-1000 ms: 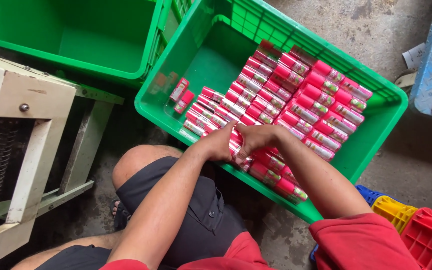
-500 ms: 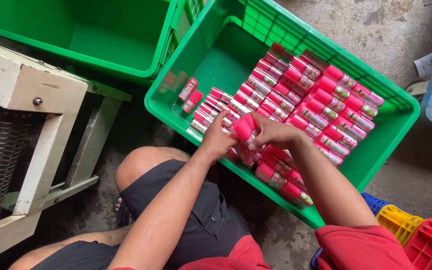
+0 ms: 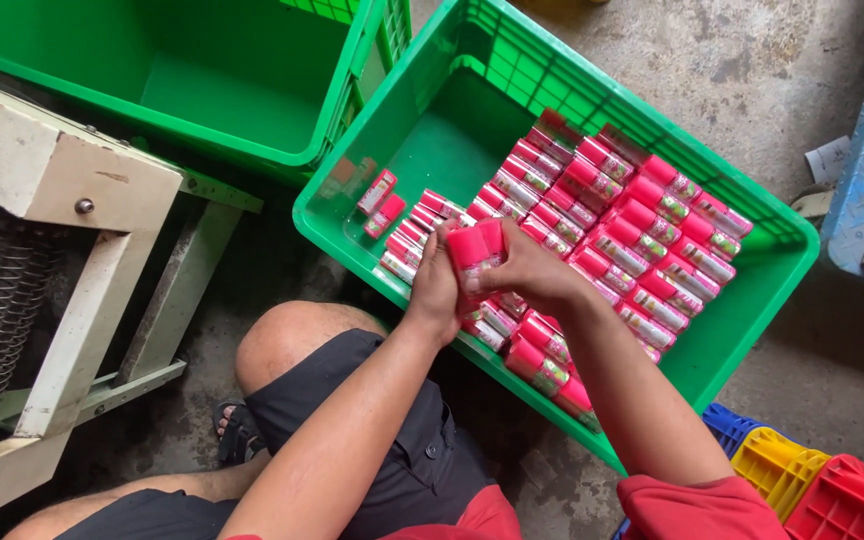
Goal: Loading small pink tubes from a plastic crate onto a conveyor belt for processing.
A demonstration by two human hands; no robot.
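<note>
Fingers of both hands close around a small bunch of pink-capped plastic bottles (image 3: 476,250), which are lifted just above the near rim of the green plastic crate (image 3: 752,300). The left hand (image 3: 436,290) presses on the bunch from one side and the right hand (image 3: 532,275) wraps it from the other, so the grasp is firm and shared.

Inside this crate, rows of the same pink bottles with printed labels (image 3: 632,230) lie side by side, filling the part far from the hands. Two single bottles (image 3: 380,200) lie apart on the bare crate floor.

I judge that the step in hand is moving a gathered bunch; the next move calls for keeping the bottles squeezed together.

Beside the crate stands a second, empty green crate (image 3: 202,90), and a worn cream metal frame (image 3: 72,230).
</note>
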